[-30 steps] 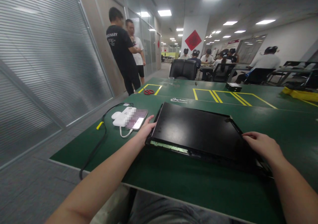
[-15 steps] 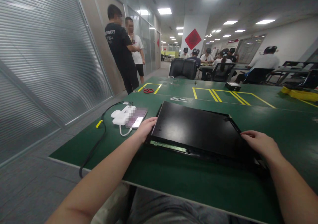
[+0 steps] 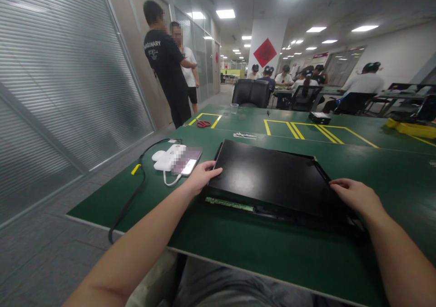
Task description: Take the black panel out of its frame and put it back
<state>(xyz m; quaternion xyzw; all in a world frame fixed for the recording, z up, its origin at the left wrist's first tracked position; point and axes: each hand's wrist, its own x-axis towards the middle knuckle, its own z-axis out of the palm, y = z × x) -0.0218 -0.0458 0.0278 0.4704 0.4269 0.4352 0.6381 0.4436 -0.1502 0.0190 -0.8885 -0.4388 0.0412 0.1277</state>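
A black flat screen panel (image 3: 265,175) lies tilted over a black frame on the green table. Along its near edge a green circuit board strip (image 3: 230,204) shows below the panel. My left hand (image 3: 200,177) grips the panel's left edge, thumb on top and fingers at the side and underneath. At the right edge my right hand (image 3: 356,195) is closed, its fingertips and thumb pinching the rim of the panel. The undersides of both grips are hidden.
Left of the panel lie a phone (image 3: 190,161), white plastic devices (image 3: 165,159) and a black cable (image 3: 141,193). Farther off are red-handled scissors (image 3: 203,124), a metal caliper-like tool (image 3: 244,136), a clear cup (image 3: 234,109) and a black box (image 3: 319,117). Several people are beyond.
My left thumb has come over onto the panel's top face. The panel's near left edge has risen slightly, and more of the circuit board strip shows. My right hand has barely moved.
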